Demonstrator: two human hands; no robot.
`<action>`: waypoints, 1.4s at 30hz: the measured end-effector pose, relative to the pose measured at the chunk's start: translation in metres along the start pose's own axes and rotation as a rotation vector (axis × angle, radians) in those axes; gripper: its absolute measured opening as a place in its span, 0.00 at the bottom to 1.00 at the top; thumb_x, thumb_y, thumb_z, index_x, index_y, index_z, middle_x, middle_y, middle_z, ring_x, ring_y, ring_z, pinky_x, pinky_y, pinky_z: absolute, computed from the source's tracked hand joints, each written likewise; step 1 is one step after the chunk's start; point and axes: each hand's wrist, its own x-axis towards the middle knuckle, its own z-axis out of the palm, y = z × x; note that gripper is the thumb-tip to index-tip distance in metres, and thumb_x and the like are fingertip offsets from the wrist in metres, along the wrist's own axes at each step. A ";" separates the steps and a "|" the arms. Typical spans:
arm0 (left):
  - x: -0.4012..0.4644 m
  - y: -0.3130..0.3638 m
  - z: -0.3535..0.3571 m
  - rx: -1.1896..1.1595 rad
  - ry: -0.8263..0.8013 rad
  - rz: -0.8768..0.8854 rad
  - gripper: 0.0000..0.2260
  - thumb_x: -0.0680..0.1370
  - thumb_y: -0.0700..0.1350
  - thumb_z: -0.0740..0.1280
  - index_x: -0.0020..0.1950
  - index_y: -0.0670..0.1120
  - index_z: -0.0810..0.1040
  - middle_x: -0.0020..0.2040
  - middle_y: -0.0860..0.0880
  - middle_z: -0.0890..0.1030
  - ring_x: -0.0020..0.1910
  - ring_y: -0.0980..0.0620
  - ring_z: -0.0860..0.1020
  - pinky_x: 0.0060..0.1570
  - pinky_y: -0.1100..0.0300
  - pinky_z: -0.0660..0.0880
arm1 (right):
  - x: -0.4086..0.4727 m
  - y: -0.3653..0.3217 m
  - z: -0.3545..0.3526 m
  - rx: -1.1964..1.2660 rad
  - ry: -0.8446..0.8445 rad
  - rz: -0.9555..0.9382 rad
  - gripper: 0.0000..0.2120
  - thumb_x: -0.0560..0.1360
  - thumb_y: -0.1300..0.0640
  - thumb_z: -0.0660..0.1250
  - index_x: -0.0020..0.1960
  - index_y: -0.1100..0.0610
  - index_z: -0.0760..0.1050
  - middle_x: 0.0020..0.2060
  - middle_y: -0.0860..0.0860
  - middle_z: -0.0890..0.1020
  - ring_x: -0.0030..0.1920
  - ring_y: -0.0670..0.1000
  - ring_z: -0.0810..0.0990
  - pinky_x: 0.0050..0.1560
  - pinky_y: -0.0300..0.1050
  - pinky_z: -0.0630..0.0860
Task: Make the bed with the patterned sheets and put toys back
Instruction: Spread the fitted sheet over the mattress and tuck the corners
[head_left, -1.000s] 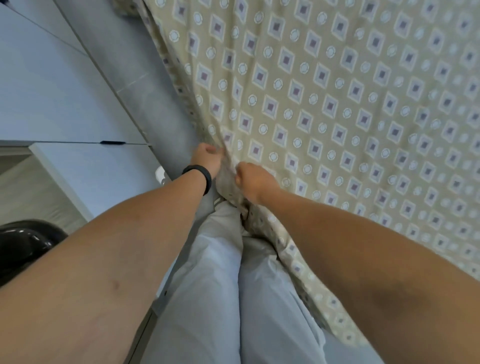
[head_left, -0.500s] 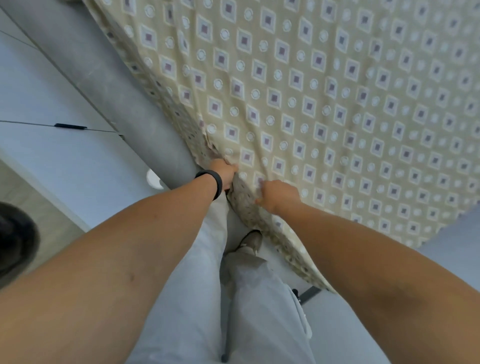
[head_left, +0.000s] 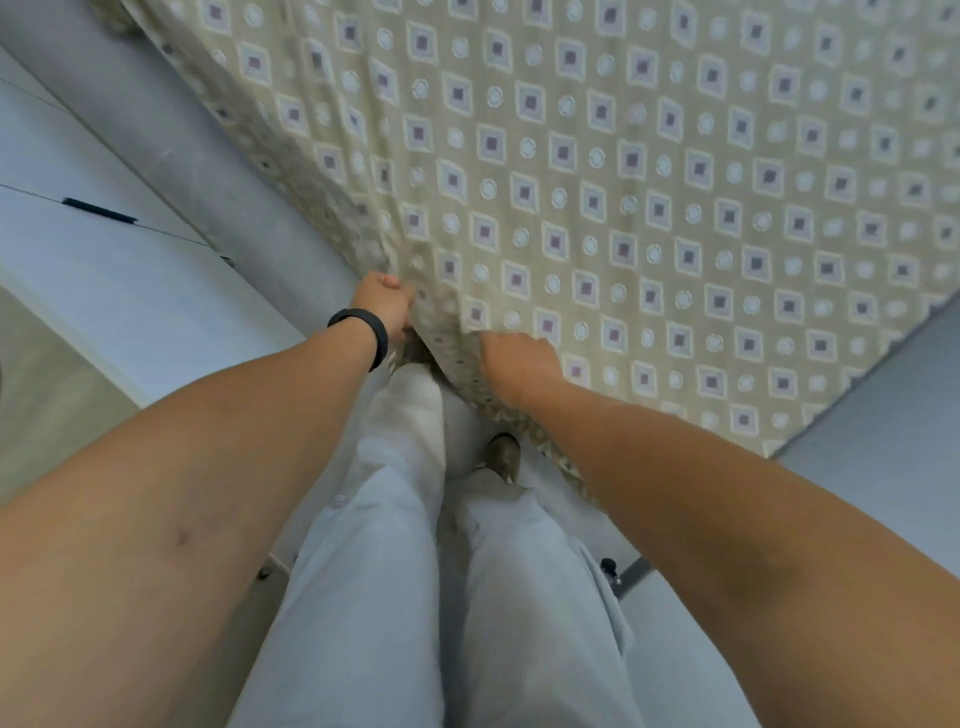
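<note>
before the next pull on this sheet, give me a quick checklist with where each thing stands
1. Left hand grips the patterned sheet at its edge: ok.
2. Right hand holds the same edge, fingers curled into the fabric: ok.
3. Sheet lies flat across the bed top: ok, only slight ripples near the hands.
4. Sheet edge hangs evenly down the side: not ok, bunched between the hands.
5. Feet clear of the hanging fabric: cannot tell, a shoe sits close under it.
6. Toys put back: cannot tell, none in view.

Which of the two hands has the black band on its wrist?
The left hand, gripping the beige patterned sheet at its edge, has the black wristband. The right hand has a bare wrist.
</note>
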 end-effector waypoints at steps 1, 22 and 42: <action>-0.012 -0.004 0.014 0.024 -0.039 -0.011 0.07 0.81 0.46 0.66 0.57 0.49 0.70 0.49 0.45 0.78 0.41 0.46 0.78 0.47 0.50 0.80 | -0.012 0.013 0.007 0.028 0.010 0.040 0.10 0.79 0.59 0.58 0.59 0.56 0.72 0.54 0.55 0.79 0.55 0.60 0.79 0.49 0.53 0.70; -0.130 -0.092 0.195 0.497 -0.157 0.037 0.13 0.83 0.49 0.64 0.43 0.43 0.76 0.47 0.42 0.84 0.44 0.42 0.83 0.43 0.48 0.84 | -0.215 0.167 0.178 0.111 0.056 0.390 0.11 0.74 0.68 0.63 0.55 0.59 0.73 0.53 0.56 0.74 0.53 0.60 0.75 0.47 0.54 0.71; -0.214 -0.025 0.126 0.552 -0.468 0.017 0.15 0.80 0.57 0.69 0.53 0.45 0.76 0.52 0.49 0.83 0.49 0.48 0.82 0.51 0.51 0.80 | -0.222 0.119 0.065 0.335 0.058 0.503 0.14 0.79 0.56 0.60 0.64 0.56 0.69 0.59 0.54 0.71 0.59 0.58 0.71 0.53 0.55 0.72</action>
